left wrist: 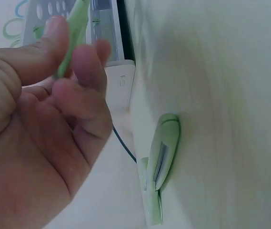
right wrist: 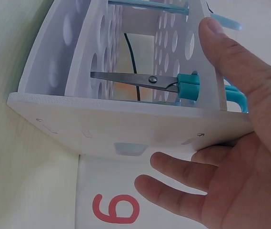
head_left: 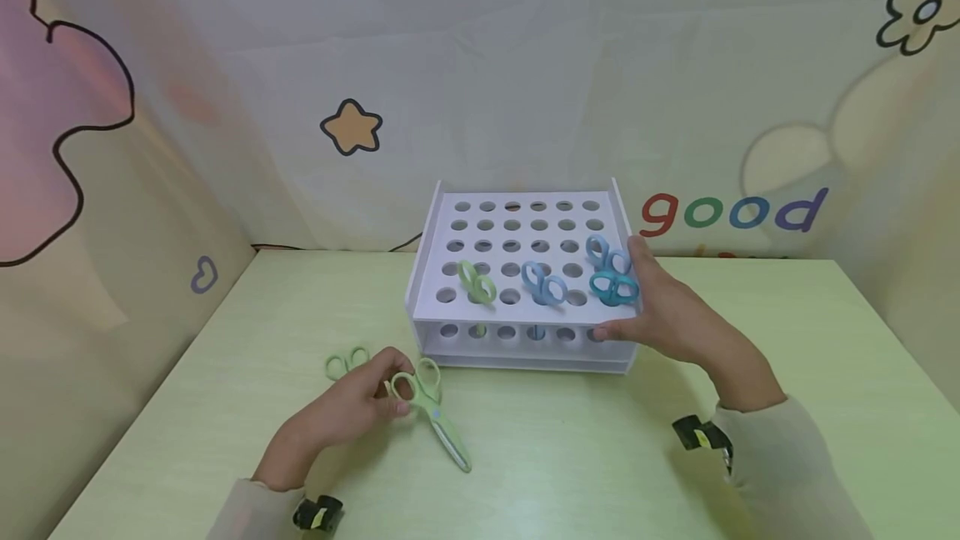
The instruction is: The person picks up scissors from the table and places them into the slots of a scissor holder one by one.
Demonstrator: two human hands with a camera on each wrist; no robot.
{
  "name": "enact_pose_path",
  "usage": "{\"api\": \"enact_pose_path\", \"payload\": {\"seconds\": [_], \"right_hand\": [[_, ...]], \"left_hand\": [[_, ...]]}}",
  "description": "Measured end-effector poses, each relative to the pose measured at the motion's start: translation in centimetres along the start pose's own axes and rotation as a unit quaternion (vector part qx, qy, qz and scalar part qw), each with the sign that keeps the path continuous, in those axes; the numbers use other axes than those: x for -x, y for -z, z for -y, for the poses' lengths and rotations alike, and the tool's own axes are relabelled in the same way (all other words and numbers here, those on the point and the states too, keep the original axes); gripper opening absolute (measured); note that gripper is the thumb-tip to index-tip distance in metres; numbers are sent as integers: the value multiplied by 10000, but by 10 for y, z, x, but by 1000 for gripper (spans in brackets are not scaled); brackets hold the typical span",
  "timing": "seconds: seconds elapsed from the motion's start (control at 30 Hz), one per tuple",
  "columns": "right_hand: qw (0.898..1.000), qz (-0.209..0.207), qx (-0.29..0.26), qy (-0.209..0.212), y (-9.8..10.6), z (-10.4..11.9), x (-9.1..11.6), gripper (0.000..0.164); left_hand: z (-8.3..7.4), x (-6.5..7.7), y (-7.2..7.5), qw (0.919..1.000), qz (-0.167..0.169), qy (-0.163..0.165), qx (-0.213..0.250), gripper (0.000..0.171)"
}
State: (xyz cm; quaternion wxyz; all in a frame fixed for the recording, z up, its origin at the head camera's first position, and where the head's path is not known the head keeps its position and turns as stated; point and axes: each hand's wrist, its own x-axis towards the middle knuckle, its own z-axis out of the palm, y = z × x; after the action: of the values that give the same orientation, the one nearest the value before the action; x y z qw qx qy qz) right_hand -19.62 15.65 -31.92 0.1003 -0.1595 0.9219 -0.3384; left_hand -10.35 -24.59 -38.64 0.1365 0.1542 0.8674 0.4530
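Observation:
My left hand pinches a pair of green scissors by one handle loop, blades angled down to the right. Beyond that hand, a second pair of green scissors lies on the table, partly hidden by it in the head view. A white rack with rows of round holes stands ahead. My right hand holds the rack's right end, thumb at the front and fingers along the side panel. Handles-up in its holes are green scissors, two light blue pairs, one near the middle, and teal scissors.
The rack sits toward the back of the pale green table. A patterned cloth backdrop hangs right behind it. A thin dark cable runs along the table's back edge, left of the rack.

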Motion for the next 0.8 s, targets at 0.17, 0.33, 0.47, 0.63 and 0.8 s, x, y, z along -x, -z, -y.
{"api": "enact_pose_path", "payload": {"seconds": [0.17,0.33,0.47,0.63,0.8], "right_hand": [[10000,1,-3,-6,1,-1,1,139],[10000,-18,24,-43,1,-2,1,140],[10000,-31,22,-76,0,-2,1,138],[10000,-53,16,-50,0,-2,0,137],[10000,-56,-24,-49,-1,-2,0,138]], "left_hand": [[-2,-4,0,9986,128,-4,522,25],[-6,-7,-1,9956,178,47,917,28],[-10,-11,-4,9929,89,-97,1184,32],[-16,-11,-4,9924,-142,-273,1193,31],[-21,-10,-3,9935,-249,-389,1045,29]]}}
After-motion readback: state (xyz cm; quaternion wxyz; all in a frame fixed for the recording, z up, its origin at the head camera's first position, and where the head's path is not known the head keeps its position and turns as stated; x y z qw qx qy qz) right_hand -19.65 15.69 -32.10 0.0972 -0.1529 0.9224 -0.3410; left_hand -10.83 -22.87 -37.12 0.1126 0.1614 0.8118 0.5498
